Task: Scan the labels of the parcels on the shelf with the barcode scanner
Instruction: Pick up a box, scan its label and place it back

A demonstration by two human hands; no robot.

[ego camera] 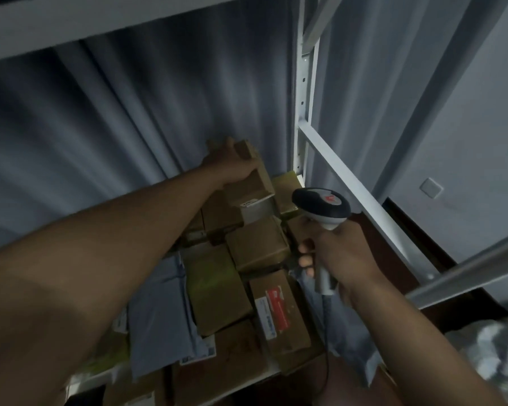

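Grey curtain (135, 112) behind; white wall plate (431, 188) at right

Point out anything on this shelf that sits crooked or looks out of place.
The cardboard box at the back of the shelf is tipped up on edge, gripped by the left hand, while the other parcels lie flat. The right hand holds the barcode scanner beside it. Nothing looks spilled or torn.
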